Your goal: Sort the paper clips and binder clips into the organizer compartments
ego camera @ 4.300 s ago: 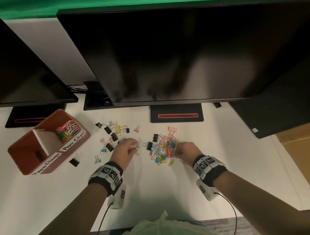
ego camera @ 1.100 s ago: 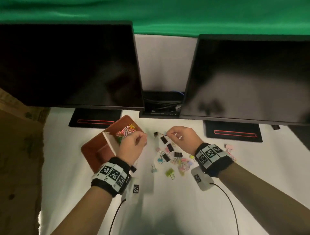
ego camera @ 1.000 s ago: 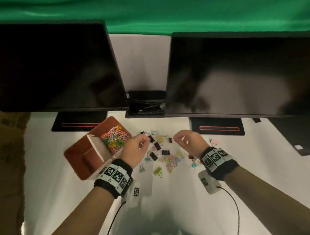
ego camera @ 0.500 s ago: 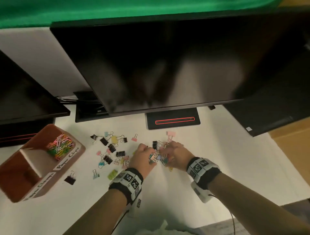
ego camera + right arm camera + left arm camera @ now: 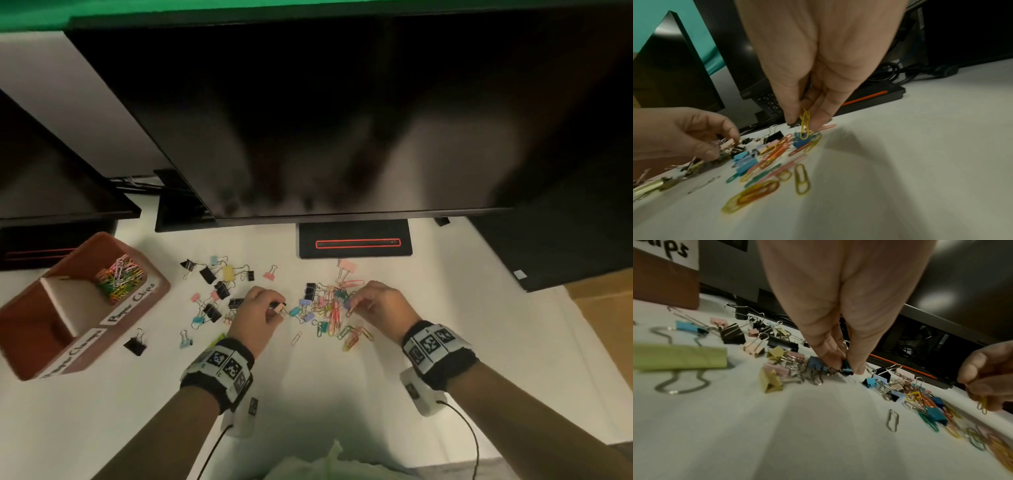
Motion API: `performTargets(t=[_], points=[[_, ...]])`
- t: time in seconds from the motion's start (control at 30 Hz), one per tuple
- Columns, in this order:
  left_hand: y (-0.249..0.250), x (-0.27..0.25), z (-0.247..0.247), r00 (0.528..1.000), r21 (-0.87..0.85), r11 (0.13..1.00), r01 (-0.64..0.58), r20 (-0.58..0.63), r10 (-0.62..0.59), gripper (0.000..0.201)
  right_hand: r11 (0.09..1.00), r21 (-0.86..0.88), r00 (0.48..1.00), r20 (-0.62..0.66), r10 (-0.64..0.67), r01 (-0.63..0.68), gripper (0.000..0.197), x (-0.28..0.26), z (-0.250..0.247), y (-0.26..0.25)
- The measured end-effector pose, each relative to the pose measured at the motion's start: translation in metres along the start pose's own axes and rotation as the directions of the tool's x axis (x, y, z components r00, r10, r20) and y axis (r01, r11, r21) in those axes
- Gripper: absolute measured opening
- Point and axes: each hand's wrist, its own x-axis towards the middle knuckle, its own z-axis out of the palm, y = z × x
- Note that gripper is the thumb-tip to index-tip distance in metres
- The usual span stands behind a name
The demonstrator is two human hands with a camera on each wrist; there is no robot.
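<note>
A brown two-compartment organizer [image 5: 161,291] stands at the left. Its back compartment, labelled Paper Clips, holds coloured paper clips [image 5: 120,279]. The near compartment is labelled Paper Clamps and I see nothing in it. A mixed pile of paper clips [image 5: 337,318] and small binder clips lies at the centre. My left hand [image 5: 277,310] pinches a small binder clip [image 5: 845,368] at the pile's left edge. My right hand [image 5: 349,305] pinches yellow paper clips [image 5: 804,128] just above the pile's right side.
Loose binder clips [image 5: 219,291] are scattered between the organizer and the pile, with one black one [image 5: 135,344] near the organizer's front. Two dark monitors overhang the back of the white desk, and a monitor base [image 5: 354,240] sits behind the pile.
A second ago both hands were up by the organizer, the left one next to the paper clip compartment. Both have come back down to the mixed pile and each has pinched up clips.
</note>
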Motion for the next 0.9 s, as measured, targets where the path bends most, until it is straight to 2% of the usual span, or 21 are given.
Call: performTargets(t=[0.23, 0.43, 0.6, 0.77, 0.9], points=[[0.007, -0.002, 0.002, 0.999, -0.095, 0.995, 0.033, 0.016, -0.031, 0.042, 0.993, 0.002, 0.993, 0.004, 0.114, -0.114, 0.011, 0.000, -0.009, 0.015], [0.005, -0.005, 0.000, 0.999, -0.101, 0.994, 0.038, 0.000, -0.038, 0.036, 0.977, -0.193, 0.975, 0.182, 0.129, -0.093, 0.038, -0.011, -0.004, 0.016], [-0.002, -0.011, -0.004, 0.998, -0.101, 0.993, 0.063, -0.018, -0.065, 0.031, 0.987, -0.162, 0.970, 0.236, 0.063, -0.025, 0.049, -0.023, 0.014, 0.009], [-0.004, -0.017, -0.008, 0.997, -0.189, 0.980, 0.065, -0.026, -0.071, 0.029, 0.981, -0.187, 0.973, 0.231, -0.011, 0.055, 0.039, -0.025, 0.028, -0.002], [-0.004, -0.022, -0.010, 0.997, -0.172, 0.983, 0.062, -0.028, -0.068, 0.027, 0.983, -0.178, 0.980, 0.199, -0.014, 0.050, 0.024, -0.023, 0.033, -0.004]])
